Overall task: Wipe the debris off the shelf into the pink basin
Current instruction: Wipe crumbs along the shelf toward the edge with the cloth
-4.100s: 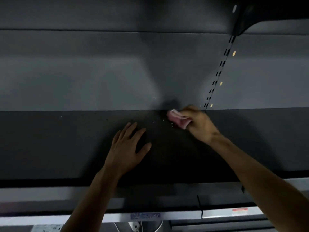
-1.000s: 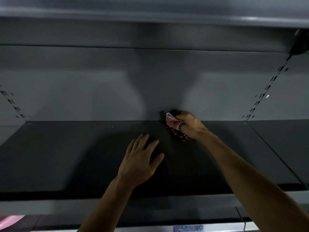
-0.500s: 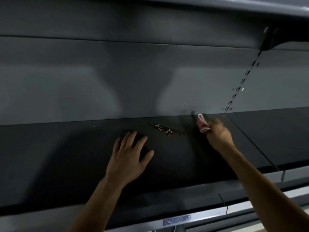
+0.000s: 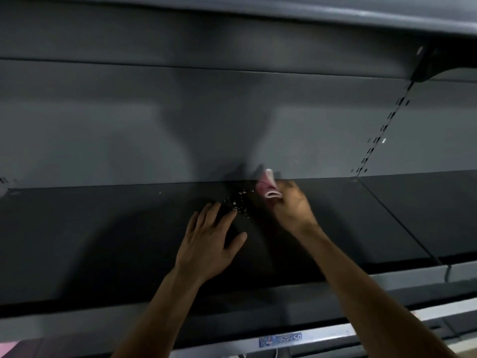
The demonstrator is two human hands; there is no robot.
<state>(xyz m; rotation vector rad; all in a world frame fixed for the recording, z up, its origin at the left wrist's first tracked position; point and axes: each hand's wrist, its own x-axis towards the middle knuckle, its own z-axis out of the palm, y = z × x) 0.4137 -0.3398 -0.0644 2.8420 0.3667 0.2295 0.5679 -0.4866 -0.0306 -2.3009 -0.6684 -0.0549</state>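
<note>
A dark shelf board (image 4: 103, 236) runs across the view. Small light crumbs of debris (image 4: 238, 204) lie near its back edge. My right hand (image 4: 290, 206) grips a folded pink cloth (image 4: 268, 188) against the shelf, just right of the crumbs. My left hand (image 4: 210, 239) rests flat on the shelf with its fingers spread, its fingertips just left of and below the crumbs. A sliver of the pink basin (image 4: 7, 348) shows at the bottom left corner, below the shelf.
A grey back panel (image 4: 129, 125) rises behind the shelf. A slotted upright (image 4: 379, 135) runs down at the right, under a bracket (image 4: 428, 65) of the upper shelf. A price label (image 4: 280, 339) sits on the front rail.
My right hand with the cloth has swept left toward the crumbs, which now lie in a tighter cluster closer to my left fingertips. My left hand stays flat on the shelf.
</note>
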